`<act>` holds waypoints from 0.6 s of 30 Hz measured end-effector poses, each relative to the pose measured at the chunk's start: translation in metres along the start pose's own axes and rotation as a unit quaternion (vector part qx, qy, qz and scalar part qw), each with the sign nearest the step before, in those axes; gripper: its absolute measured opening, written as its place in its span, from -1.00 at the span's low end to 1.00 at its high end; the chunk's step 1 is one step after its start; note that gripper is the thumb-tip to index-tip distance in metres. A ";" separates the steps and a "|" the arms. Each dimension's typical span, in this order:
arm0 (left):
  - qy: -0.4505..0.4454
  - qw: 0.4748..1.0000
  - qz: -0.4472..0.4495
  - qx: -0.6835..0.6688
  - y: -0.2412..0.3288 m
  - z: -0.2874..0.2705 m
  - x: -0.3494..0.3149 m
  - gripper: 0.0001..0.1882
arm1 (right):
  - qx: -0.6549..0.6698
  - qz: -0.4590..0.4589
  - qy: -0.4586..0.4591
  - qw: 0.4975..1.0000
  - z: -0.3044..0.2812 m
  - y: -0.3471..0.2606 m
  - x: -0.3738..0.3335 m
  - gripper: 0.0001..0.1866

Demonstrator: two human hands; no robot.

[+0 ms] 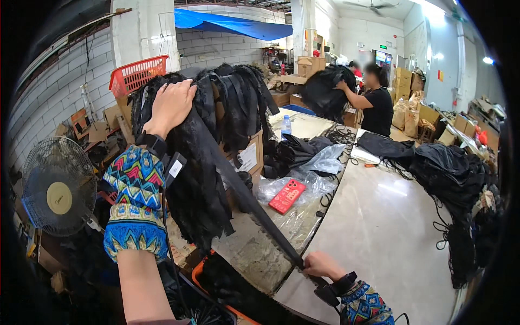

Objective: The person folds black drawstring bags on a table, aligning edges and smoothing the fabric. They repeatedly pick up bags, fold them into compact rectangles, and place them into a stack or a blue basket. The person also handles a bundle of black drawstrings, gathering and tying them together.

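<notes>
Many black fabric strips point(235, 103) with frayed edges hang over cardboard boxes on the left. My left hand point(172, 106) lies on top of these strips, fingers stretched out flat and pressing on them. One long black fabric strip point(246, 196) runs slantwise from beneath that hand down toward the table's near edge. Its lower end is pinched in my right hand point(322, 265), just over the pale table point(374, 233). Both forearms wear colourful patterned sleeves and dark wrist straps. Just beyond the strip, a red phone point(287, 196) rests on clear plastic.
A standing fan point(58, 187) is at the left, a red basket point(136, 76) behind the strips. A water bottle point(286, 125) stands past the phone. Black garments with cords point(441, 168) cover the table's right side. Across it, another person point(376, 105) handles a black bundle point(327, 91).
</notes>
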State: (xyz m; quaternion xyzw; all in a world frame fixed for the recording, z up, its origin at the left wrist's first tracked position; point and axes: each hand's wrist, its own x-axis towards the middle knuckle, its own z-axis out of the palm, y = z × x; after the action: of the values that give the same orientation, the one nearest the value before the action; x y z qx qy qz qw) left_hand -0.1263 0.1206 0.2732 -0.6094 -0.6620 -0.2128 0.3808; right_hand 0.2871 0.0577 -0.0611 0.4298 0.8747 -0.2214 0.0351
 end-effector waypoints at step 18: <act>-0.131 0.935 0.293 -0.149 0.145 0.058 -0.277 -0.50 | 0.388 0.047 -0.014 0.920 0.000 -0.015 -0.011 -0.64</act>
State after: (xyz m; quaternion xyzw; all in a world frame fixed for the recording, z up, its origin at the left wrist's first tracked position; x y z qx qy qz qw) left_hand -0.0088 0.0091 -0.0009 -0.8489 -0.4586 -0.1057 0.2407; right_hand 0.2826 0.0420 -0.0528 0.4470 0.6983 -0.5479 -0.1114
